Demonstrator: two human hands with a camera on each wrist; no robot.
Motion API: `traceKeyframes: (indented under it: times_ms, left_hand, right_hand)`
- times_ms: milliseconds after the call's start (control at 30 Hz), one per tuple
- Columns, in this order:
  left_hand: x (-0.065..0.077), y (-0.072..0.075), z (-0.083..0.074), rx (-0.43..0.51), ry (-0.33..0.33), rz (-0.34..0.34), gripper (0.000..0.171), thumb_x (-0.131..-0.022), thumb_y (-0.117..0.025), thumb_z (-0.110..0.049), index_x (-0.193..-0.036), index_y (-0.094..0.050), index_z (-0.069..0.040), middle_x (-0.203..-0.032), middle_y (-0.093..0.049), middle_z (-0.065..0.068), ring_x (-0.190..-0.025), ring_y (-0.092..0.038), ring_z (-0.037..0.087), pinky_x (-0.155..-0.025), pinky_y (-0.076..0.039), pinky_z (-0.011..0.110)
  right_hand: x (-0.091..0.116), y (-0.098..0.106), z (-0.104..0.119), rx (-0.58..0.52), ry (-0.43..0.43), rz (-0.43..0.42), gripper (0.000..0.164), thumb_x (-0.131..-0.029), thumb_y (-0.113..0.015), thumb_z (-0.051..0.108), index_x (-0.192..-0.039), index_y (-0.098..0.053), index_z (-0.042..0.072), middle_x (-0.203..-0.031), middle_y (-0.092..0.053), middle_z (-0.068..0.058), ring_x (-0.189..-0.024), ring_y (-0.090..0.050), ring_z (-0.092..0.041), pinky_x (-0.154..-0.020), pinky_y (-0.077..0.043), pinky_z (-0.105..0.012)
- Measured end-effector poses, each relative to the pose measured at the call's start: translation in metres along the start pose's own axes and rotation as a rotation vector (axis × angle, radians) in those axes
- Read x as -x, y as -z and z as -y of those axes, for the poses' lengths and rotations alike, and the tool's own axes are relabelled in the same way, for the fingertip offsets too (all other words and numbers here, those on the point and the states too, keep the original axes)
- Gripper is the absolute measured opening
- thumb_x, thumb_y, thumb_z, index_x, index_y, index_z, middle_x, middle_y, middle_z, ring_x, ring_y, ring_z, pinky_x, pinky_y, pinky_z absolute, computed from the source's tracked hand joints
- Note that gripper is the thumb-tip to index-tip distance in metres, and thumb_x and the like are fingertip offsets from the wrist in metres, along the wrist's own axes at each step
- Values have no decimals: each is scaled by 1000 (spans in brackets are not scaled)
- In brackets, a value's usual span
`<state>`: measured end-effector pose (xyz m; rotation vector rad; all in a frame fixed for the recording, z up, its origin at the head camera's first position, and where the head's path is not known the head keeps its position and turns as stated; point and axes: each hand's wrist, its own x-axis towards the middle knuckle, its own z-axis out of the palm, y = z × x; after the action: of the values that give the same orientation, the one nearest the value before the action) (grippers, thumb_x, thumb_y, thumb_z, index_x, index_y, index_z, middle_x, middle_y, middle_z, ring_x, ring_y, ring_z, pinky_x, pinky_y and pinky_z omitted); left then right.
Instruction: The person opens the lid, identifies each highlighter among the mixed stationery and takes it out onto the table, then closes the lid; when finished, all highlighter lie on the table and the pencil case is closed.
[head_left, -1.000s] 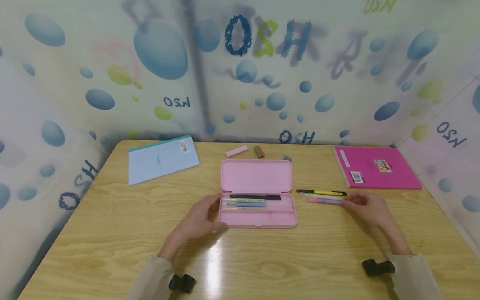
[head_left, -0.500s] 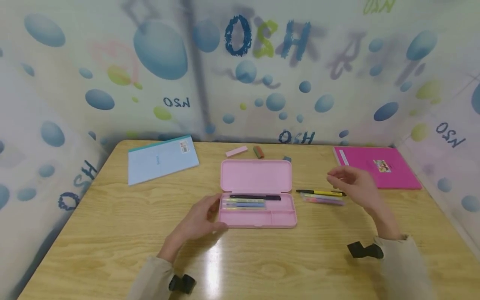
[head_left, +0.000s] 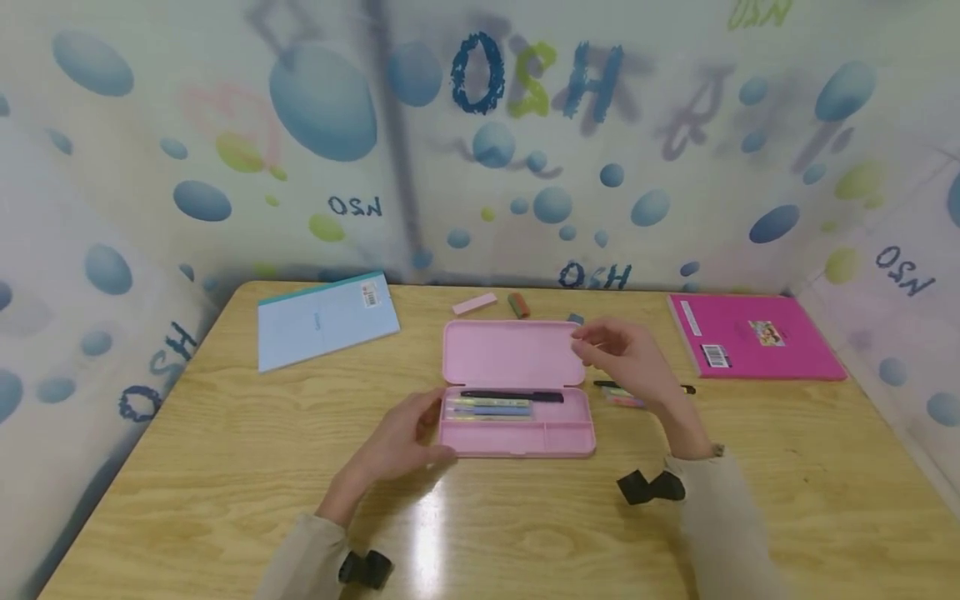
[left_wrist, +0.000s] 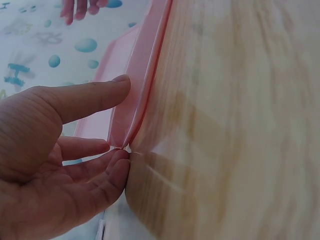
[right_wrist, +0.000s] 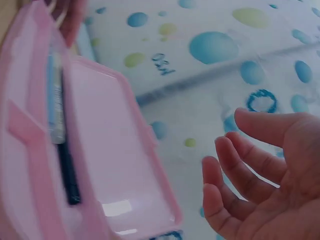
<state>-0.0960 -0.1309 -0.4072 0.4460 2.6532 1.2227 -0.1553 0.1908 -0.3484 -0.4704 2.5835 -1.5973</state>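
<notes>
A pink pencil case (head_left: 513,354) lies on the table with its lid folded back. Its rear compartment holds a black pen (head_left: 512,395) and several slim pens (head_left: 491,411). At the case's left end, my left hand (head_left: 401,437) grips it, thumb against the front wall and fingers at the side (left_wrist: 120,110). My right hand (head_left: 626,358) hovers by the lid's right edge, fingers loosely bent and holding nothing in the right wrist view. Beneath that hand, more pens (head_left: 624,402) lie right of the case, partly hidden.
Behind the case are a pink bar (head_left: 474,304), a green and orange block (head_left: 518,305) and a small blue-grey block (head_left: 575,318). A light blue notebook (head_left: 327,321) lies back left, a magenta book (head_left: 757,333) back right. A patterned wall backs the table.
My right hand has let go of the pens on the right, lifted, and moved left to the lid's right edge. My left hand has stayed on the pencil case.
</notes>
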Motion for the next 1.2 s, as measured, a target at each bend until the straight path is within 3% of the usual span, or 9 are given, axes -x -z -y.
traceKeyframes:
  times_ms: [200,333,600,900,1200]
  left_hand:
    - [0,-1,1,9,5,-6,79,-72,-84,-14,-141,-45,-6,-124,-57,11,-106,-55,24,-91,-48,43]
    - [0,-1,1,1,17,-8,80,-72,-84,-13,-141,-45,-5,-123,-58,11,-106,-56,24,-92,-48,43]
    - [1,-1,0,-10,8,-12,81,-71,-84,-13,-141,-44,-3,-119,-58,11,-102,-55,23,-89,-49,41]
    - [1,-1,0,-19,1,-3,81,-72,-83,-14,-142,-43,-3,-118,-58,11,-100,-55,22,-87,-49,40]
    - [1,-1,0,-22,2,-8,81,-72,-83,-11,-141,-43,-2,-119,-58,12,-102,-55,23,-89,-49,40]
  right_hand:
    - [-1,-21,-1,-30,-11,96,20,-90,-68,17,-104,-66,4,-95,-66,-10,-85,-63,-33,-71,-56,-43]
    - [0,-27,-3,-16,-11,105,18,-89,-69,17,-102,-67,5,-95,-67,-7,-84,-63,-23,-72,-55,-37]
    - [-1,-36,-9,17,-29,127,18,-91,-66,13,-103,-68,0,-95,-66,-9,-83,-60,-21,-70,-51,-28]
    - [-1,-45,-11,94,3,273,13,-92,-64,14,-95,-68,2,-85,-66,-5,-75,-58,-15,-65,-49,-27]
    - [-2,-49,-15,141,-37,365,15,-93,-63,16,-92,-70,3,-81,-66,-7,-70,-53,-14,-59,-46,-26]
